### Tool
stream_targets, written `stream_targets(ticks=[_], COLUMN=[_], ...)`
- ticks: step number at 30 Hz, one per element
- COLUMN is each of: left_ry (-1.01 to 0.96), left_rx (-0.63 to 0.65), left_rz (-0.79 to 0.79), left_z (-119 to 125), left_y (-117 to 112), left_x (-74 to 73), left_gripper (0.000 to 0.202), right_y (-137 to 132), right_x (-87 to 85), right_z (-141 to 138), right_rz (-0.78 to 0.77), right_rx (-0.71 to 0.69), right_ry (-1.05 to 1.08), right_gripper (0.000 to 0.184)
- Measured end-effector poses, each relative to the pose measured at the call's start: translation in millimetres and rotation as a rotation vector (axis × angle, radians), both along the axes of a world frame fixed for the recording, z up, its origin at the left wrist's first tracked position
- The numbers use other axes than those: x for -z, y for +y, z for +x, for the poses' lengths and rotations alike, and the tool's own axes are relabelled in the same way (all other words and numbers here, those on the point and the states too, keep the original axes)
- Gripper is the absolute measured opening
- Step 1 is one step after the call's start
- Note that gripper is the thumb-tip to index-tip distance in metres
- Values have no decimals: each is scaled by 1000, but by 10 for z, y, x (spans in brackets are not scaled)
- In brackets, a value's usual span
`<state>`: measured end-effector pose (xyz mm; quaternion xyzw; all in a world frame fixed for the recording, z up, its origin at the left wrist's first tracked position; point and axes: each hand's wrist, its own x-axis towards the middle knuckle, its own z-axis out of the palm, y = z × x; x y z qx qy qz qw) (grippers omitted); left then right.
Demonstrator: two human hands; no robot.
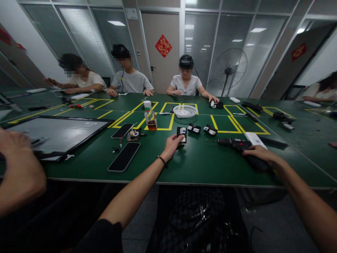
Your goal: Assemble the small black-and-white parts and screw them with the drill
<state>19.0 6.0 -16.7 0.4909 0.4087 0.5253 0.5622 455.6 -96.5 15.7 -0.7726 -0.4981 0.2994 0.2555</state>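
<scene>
My left hand is closed on a small black block with a white label, held just above the green table. Two similar black blocks, one at the left and one at the right, lie just beyond it. To the right, a black cordless drill lies on its side, its bit pointing left. My right hand is wrapped around the drill near its handle; the fingers are partly hidden. A white flat device rests right behind the drill.
Left of my hand are a large phone, a smaller one, a motor-like part and a bottle. A white basket stands ahead. A framed panel and another person's arm occupy the left. Several people sit around.
</scene>
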Motion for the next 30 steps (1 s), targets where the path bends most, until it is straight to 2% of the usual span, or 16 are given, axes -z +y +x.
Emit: stream_targets(ticks=[3,4,6,9,11,14,17,21,25,30], left_ry=[-11,-13,-15,-3,10,29,61,119,170,216], left_rx=[-22,-34,-59,-80,-85,-94,-115,-154,-178,-148], left_rz=[4,7,7,1,12,23,58,140,167,171], left_z=[-33,-42,-58,-79,-94,-123,-163,-226,-255,-194], left_y=[28,39,60,86,97,105,117,146,157,80], left_x=[-8,-6,4,26,34,33,29,41,69,78], left_gripper=[44,43,42,43,43,43,43,44,49,49], right_y=[-105,-157,-263,-391,-435,-441,-417,-406,-383,-345], right_x=[-43,-53,-78,-165,-244,-302,-212,35,222,303], right_z=[-99,-142,-254,-499,-699,-1014,-1309,-1586,-1648,-1620], right_rz=[-93,-75,33,348,406,271,201,106,146,171], right_rx=[-17,-8,40,119,21,-184,-248,-270,-203,-209], right_ry=[210,254,315,511,728,977,1077,1152,1182,1196], right_gripper=[36,35,37,50,49,42,38,31,26,23])
